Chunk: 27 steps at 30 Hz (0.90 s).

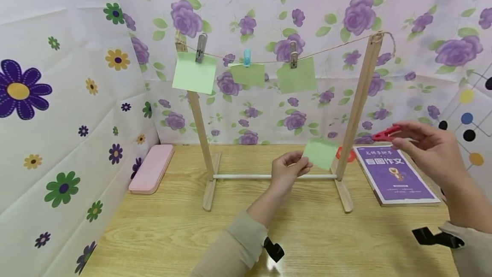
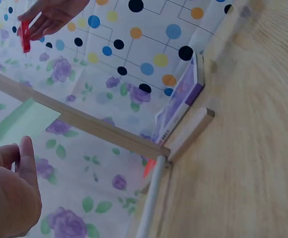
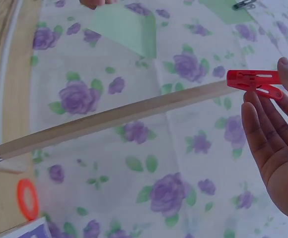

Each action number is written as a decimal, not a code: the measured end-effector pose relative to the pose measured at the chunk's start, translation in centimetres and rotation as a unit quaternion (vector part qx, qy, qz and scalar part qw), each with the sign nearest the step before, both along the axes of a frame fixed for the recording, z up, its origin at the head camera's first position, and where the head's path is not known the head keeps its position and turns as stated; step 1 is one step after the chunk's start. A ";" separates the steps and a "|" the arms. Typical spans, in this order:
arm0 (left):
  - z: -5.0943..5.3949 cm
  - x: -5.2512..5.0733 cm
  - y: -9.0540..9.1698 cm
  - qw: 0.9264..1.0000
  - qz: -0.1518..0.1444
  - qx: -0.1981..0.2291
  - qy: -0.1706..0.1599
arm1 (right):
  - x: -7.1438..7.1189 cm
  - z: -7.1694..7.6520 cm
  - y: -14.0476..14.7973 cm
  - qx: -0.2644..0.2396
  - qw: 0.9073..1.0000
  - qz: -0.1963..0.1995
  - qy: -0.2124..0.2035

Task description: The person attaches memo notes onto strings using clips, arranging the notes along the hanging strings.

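Between thumb and fingers, my left hand (image 1: 287, 170) pinches a pale green paper square (image 1: 320, 153) by its left edge, in front of the rack's right post. Off to the right, my right hand (image 1: 434, 148) holds a red clothespin (image 1: 386, 133) above a purple book. The right wrist view shows this red clothespin (image 3: 253, 83) gripped by its handle end, its jaws pointing away from the hand. Above, a twine line (image 1: 326, 50) carries three green papers, clipped by a grey clothespin (image 1: 201, 48), a blue clothespin (image 1: 247, 57) and another grey clothespin (image 1: 294, 54).
The wooden rack's right post (image 1: 359, 106) stands between my hands, with a white crossbar (image 1: 242, 176) low down. A red ring (image 1: 346, 154) lies behind that post. The purple book (image 1: 397, 176) is at right, a pink case (image 1: 152, 169) at left. Flowered cloth hangs behind.
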<state>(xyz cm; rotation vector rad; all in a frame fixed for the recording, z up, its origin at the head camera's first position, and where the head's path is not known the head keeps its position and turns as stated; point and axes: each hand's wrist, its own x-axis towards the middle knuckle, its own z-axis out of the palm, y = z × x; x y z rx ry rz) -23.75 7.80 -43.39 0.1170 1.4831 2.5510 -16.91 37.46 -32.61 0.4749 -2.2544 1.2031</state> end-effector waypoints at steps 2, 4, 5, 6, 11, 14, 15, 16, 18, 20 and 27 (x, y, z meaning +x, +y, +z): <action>0.9 0.0 0.4 1.000 0.000 -0.001 0.005 | -0.3 1.4 -0.5 0.005 1.000 0.000 0.016; 1.7 0.0 0.7 1.000 -0.002 0.003 0.012 | -0.7 2.7 -0.9 -0.001 1.000 0.002 0.027; 2.1 0.0 0.8 1.000 -0.003 0.007 0.017 | -0.9 3.3 -1.1 -0.011 0.999 0.011 0.035; 2.4 0.0 1.0 1.000 -0.005 0.009 0.023 | -1.2 4.0 -1.2 -0.015 0.999 0.016 0.043; 4.1 0.0 1.5 0.998 -0.015 0.036 0.050 | -2.5 7.2 -1.9 -0.105 0.984 0.113 0.083; 4.9 0.0 1.8 0.997 -0.010 0.046 0.057 | -3.2 9.0 -2.6 -0.145 0.970 0.158 0.112; 5.2 0.0 1.8 0.997 -0.007 0.047 0.058 | -3.4 9.6 -2.9 -0.149 0.967 0.166 0.123; 5.5 0.1 1.9 0.997 -0.004 0.046 0.058 | -3.6 10.2 -3.2 -0.151 0.964 0.171 0.134; 6.1 0.1 2.1 0.997 0.008 0.043 0.061 | -3.9 11.2 -3.7 -0.153 0.961 0.174 0.152; 6.7 0.0 2.2 0.997 0.024 0.047 0.063 | -4.1 12.2 -4.2 -0.139 0.962 0.158 0.172; 8.8 -0.3 2.3 0.993 0.061 0.061 0.079 | -4.7 15.2 -5.3 -0.066 0.967 0.085 0.230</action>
